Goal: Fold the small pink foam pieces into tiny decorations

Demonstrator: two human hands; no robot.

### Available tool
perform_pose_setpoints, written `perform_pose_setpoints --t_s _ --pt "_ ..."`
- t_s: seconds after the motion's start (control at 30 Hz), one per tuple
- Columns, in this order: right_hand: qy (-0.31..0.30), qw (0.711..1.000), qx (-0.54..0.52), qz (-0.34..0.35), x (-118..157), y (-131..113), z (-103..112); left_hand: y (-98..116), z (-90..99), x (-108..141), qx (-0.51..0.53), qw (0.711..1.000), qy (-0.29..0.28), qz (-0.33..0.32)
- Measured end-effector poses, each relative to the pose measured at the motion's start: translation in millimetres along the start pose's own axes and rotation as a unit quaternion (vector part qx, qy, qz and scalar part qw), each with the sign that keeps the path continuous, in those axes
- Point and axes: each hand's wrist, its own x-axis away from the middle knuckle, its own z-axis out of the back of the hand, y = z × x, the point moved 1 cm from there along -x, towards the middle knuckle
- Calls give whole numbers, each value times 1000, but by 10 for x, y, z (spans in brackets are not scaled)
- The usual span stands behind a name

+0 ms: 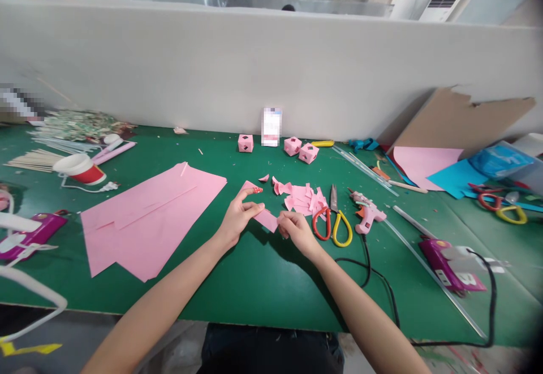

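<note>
A small strip of pink paper [267, 220] is stretched between my two hands above the green table. My left hand [237, 215] pinches its upper left part between thumb and fingers. At the strip's lower right end, the fingers of my right hand [297, 231] are closed on the edge. Just beyond lies a loose pile of cut pink paper pieces [302, 198]. Scissors [334, 215] with one red and one yellow handle rest right of the pile, beside a pink glue gun [368, 213]. Large pink paper sheets [144, 221] lie to the left.
Three folded pink paper boxes [245, 143] and a propped phone [271, 127] stand near the grey partition [212, 68]. A red-and-white paper cup [80, 168] is at left. Purple power strips [450, 266] lie at both sides, and a black cable [382, 278] crosses the right.
</note>
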Motion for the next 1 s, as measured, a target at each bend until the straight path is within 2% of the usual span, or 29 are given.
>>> perform_pose_setpoints --t_s 0.17,0.33,0.53,0.7,0.83,1.0 --pt "28 999 -18 0 -19 53 9 36 -44 0 35 998 -35 39" --pt "63 987 -148 -23 -49 23 8 54 -80 5 104 989 -85 57" --pt "42 971 -228 -64 -44 -21 -5 40 -72 22 93 990 -88 52" --pt "1 974 -218 -67 -28 12 -39 29 -62 14 117 987 -88 64" --pt "3 984 -165 -66 -27 32 -53 36 -60 13 110 989 -81 57" --pt "46 997 -64 -26 -29 37 -64 68 -87 29 53 997 -44 -21"
